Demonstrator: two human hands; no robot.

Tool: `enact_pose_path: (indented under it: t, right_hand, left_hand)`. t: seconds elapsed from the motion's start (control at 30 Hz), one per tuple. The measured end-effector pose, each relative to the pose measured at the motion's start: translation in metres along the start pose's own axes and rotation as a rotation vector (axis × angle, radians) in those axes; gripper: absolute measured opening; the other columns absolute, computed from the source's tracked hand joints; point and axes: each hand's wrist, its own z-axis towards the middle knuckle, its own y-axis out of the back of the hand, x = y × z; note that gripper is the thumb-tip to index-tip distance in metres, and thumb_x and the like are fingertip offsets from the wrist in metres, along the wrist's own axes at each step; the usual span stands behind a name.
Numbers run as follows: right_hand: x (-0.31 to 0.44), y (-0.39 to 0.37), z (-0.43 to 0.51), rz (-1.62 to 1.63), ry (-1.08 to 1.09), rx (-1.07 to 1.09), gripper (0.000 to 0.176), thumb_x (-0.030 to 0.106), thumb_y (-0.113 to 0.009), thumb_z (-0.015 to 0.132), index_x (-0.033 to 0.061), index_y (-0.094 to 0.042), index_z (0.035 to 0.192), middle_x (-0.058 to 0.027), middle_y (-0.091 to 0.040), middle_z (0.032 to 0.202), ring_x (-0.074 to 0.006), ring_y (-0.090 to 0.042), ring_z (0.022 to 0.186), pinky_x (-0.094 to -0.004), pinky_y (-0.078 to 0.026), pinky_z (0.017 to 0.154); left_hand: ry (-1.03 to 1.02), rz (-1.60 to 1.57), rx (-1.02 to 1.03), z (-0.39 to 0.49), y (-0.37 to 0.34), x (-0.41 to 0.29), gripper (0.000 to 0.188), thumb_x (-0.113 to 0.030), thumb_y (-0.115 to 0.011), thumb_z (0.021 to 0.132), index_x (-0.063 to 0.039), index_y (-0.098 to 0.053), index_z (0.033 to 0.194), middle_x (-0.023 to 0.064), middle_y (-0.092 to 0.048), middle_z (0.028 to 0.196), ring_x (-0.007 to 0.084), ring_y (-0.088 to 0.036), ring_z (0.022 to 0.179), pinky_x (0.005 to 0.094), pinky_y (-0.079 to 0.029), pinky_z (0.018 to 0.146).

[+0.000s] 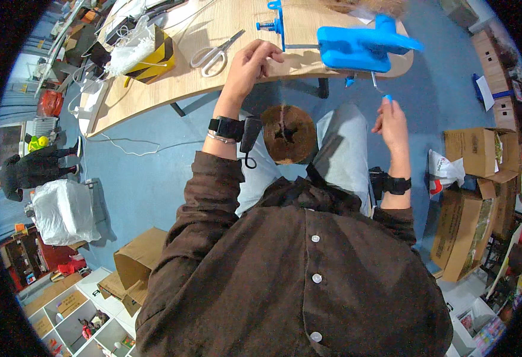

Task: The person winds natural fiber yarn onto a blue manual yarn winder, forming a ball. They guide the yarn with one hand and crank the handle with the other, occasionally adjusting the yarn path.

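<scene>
A blue hand-cranked plastic machine (354,49) stands at the table's near edge, its upper part blurred. My right hand (390,118) is at the right, fingers on the blue knob (387,97) of its bent metal crank. A rod runs left from the machine to an upright blue bracket (280,26) with a spring-loaded knob. My left hand (258,58) lies over the table edge beside that bracket, fingers curled; whether they pinch anything is unclear. Below, between my knees, is a round brown object (289,134) with a dark hollow and a thin strand rising from it.
White-handled scissors (214,58) and a yellow-black box of white ties (153,58) lie left on the wooden table (185,93). Brown fibrous material (377,6) is at the far edge. Cardboard boxes (466,151) stand right. A person in black (33,169) is far left.
</scene>
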Motion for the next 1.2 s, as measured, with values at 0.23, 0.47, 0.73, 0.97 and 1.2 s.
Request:
enact_pose_path:
  t: [0.23, 0.47, 0.73, 0.97, 1.2]
  right_hand:
    - [-0.006, -0.064, -0.010, 0.019, 0.026, 0.047, 0.047, 0.041, -0.039, 0.108, -0.0001, -0.056, 0.093, -0.0096, -0.059, 0.056, -0.0240, -0.064, 0.051, -0.0404, -0.051, 0.054]
    - [0.025, -0.078, -0.030, 0.291, 0.128, 0.174, 0.046, 0.045, -0.040, 0.108, 0.0038, -0.053, 0.091, -0.0063, -0.056, 0.058, -0.0174, -0.062, 0.047, -0.0276, -0.042, 0.043]
    - [0.065, -0.027, -0.037, 0.488, 0.122, 0.189, 0.043, 0.045, -0.045, 0.107, 0.0065, -0.055, 0.091, -0.0027, -0.054, 0.057, -0.0132, -0.058, 0.048, -0.0260, -0.042, 0.045]
    - [0.048, 0.027, -0.017, 0.284, 0.105, -0.044, 0.046, 0.045, -0.046, 0.106, 0.0050, -0.057, 0.085, -0.0016, -0.051, 0.055, -0.0124, -0.057, 0.047, -0.0259, -0.040, 0.046]
    - [-0.013, -0.005, 0.005, 0.205, -0.001, -0.039, 0.048, 0.045, -0.041, 0.107, 0.0033, -0.053, 0.086, -0.0046, -0.050, 0.056, -0.0163, -0.055, 0.046, -0.0328, -0.047, 0.048]
  left_hand:
    - [0.033, -0.285, -0.160, 0.000, 0.003, 0.005, 0.076, -0.073, -0.023, 0.101, -0.009, -0.058, 0.079, 0.0065, -0.066, 0.076, 0.0068, -0.050, 0.059, 0.0215, -0.036, 0.053]
    - [-0.049, -0.564, -0.338, 0.001, 0.009, 0.006, 0.067, -0.064, -0.029, 0.105, -0.007, -0.049, 0.075, 0.0098, -0.053, 0.070, 0.0148, -0.041, 0.055, 0.0264, -0.033, 0.052]
    - [-0.058, -0.588, -0.274, 0.001, 0.015, 0.010, 0.060, -0.058, -0.034, 0.107, -0.010, -0.048, 0.073, 0.0060, -0.051, 0.066, 0.0128, -0.041, 0.053, 0.0246, -0.031, 0.048]
    - [-0.037, -0.583, -0.283, 0.000, 0.014, 0.008, 0.053, -0.045, -0.039, 0.109, -0.007, -0.050, 0.074, 0.0088, -0.054, 0.067, 0.0136, -0.043, 0.056, 0.0256, -0.034, 0.052]
    - [0.074, -0.344, -0.391, 0.010, 0.001, 0.004, 0.048, -0.046, -0.043, 0.108, -0.008, -0.061, 0.086, 0.0054, -0.064, 0.077, 0.0111, -0.052, 0.061, 0.0220, -0.038, 0.054]
